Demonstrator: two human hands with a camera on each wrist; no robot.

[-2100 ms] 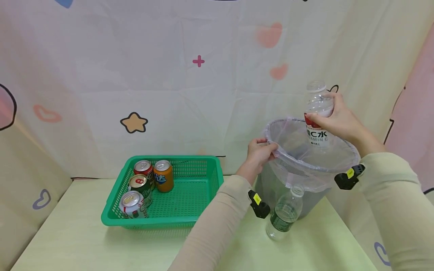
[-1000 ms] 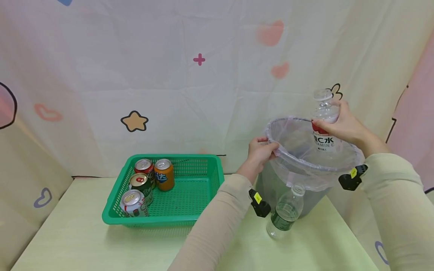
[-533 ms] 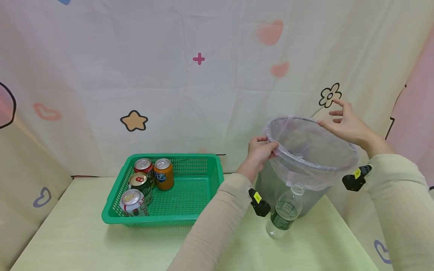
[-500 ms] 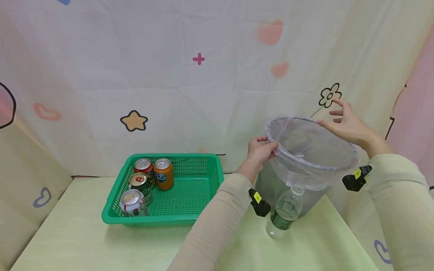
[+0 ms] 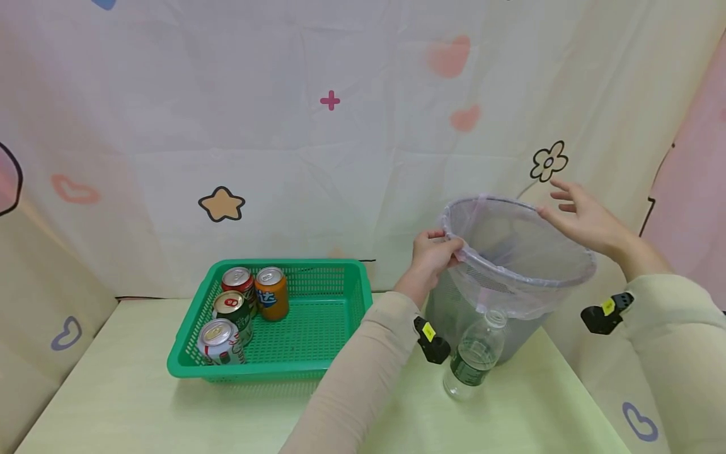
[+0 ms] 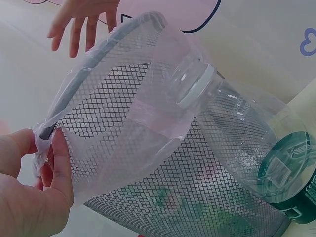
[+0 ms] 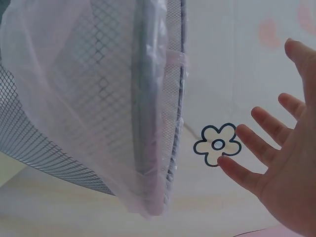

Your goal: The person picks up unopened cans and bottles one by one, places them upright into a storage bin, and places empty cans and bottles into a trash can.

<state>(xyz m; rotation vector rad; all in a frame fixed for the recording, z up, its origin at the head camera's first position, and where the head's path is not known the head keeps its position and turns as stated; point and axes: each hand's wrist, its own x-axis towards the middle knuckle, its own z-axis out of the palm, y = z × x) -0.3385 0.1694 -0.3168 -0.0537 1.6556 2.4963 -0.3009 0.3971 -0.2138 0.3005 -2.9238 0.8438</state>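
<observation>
A grey mesh trash can (image 5: 454,315), lined with a translucent pinkish bag (image 5: 499,296), stands at the table's right and leans a little. My left hand (image 5: 433,255) pinches the bag and rim on the near left side; the left wrist view shows thumb and fingers (image 6: 61,163) gripping there. Above the can's right rim hovers my right hand (image 5: 590,221), fingers spread and holding nothing, apart from the rim in the right wrist view. In front of the can a clear plastic bottle (image 5: 482,343) with a green label stands capless. Blurred coloured shapes show through the mesh.
A green plastic basket (image 5: 351,328) sits left of the can. Inside stand several drink cans, among them an orange can (image 5: 272,296) and a white can (image 5: 218,343). A printed curtain (image 5: 283,157) hangs behind the pale table (image 5: 142,410).
My right hand has let go of the vitamin water bottle, which dropped into the lined can. Afterwards it opened wider and shifted slightly right. My left hand kept its grip on the rim.
</observation>
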